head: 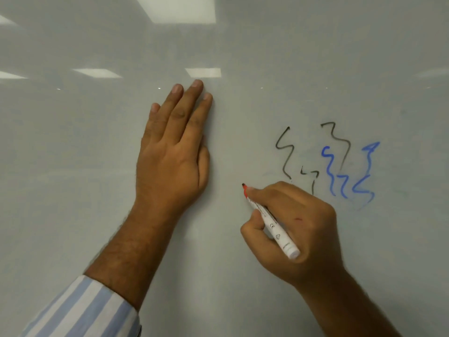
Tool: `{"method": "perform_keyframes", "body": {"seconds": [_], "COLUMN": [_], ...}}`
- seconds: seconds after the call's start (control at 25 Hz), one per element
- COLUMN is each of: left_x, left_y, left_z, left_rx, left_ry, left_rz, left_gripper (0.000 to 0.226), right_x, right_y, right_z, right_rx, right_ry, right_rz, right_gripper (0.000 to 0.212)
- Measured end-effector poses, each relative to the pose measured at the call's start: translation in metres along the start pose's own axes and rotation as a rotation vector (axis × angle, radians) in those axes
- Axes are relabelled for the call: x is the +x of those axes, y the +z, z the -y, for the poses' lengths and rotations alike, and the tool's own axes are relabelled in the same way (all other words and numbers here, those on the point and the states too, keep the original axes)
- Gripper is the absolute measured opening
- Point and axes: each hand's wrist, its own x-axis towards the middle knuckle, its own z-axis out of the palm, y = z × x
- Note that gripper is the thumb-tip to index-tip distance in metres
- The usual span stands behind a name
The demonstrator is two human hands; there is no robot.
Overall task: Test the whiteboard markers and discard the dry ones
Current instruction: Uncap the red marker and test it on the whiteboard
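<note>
The whiteboard (pixel 97 166) fills the whole view. My right hand (pixel 298 224) grips a white marker (pixel 274 227) with a red collar, uncapped, its dark tip touching the board at the hand's upper left. No fresh line shows at the tip. My left hand (pixel 175 152) lies flat on the board, fingers together and pointing up, holding nothing. Above and to the right of the marker hand are black squiggles (pixel 286 152) and blue squiggles (pixel 332 173).
Ceiling lights (pixel 204 72) reflect as bright patches on the glossy board. A striped blue and white sleeve (pixel 80 310) covers my left forearm at the lower left. Faint smudges surround the squiggles.
</note>
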Motion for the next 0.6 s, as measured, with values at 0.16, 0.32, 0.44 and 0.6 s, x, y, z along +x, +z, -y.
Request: {"method": "perform_keyframes", "body": {"seconds": [0.16, 0.32, 0.44, 0.6], "left_x": [-0.004, -0.005, -0.007, -0.011], "left_y": [0.002, 0.002, 0.002, 0.003], "left_z": [-0.001, 0.0, -0.003, -0.006], "left_rx": [0.04, 0.05, 0.076, 0.092], "left_ry": [-0.015, -0.023, -0.052, -0.101], "left_rz": [-0.021, -0.018, -0.014, -0.008], "left_gripper": [0.059, 0.06, 0.061, 0.063], "right_x": [0.006, 0.028, 0.025, 0.014], "right_y": [-0.031, -0.029, -0.009, -0.02], "right_z": [0.007, 0.0, -0.004, -0.016], "right_rx": [0.067, -0.016, -0.073, -0.095], "right_ry": [0.164, -0.003, -0.028, -0.03], "right_rz": [0.214, -0.039, -0.023, -0.063], "right_gripper": [0.019, 0.02, 0.024, 0.02]}}
